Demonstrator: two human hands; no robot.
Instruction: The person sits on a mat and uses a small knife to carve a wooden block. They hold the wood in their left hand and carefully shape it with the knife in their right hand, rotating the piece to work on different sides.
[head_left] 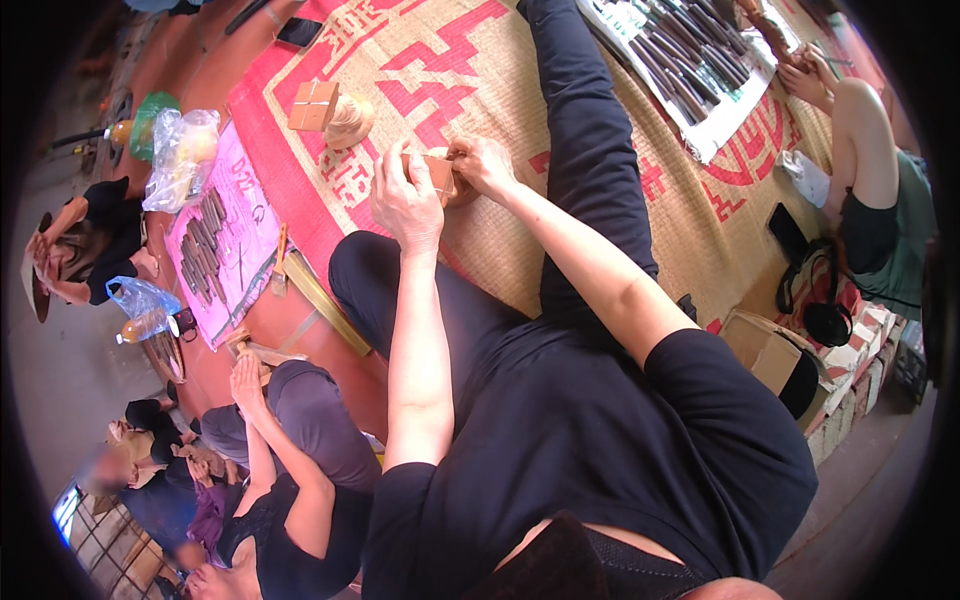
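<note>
My left hand [408,200] is wrapped round a small brown square bundle [440,175], above the woven mat [500,240]. Against the bundle's right side, the fingers of my right hand [485,165] are pinched together. What they hold, if anything, is too small to make out. Just beyond my left hand lies a similar square brown bundle [314,104], tied crosswise with pale string. A round, tan coiled piece [350,122] touches its right side.
Dark sticks lie in rows on a white sheet [708,138] at far right and on pink paper [262,250] at left. A brush [280,275], plastic bags [182,160] and bottles [148,326] are at left. People sit on both sides, working with their hands.
</note>
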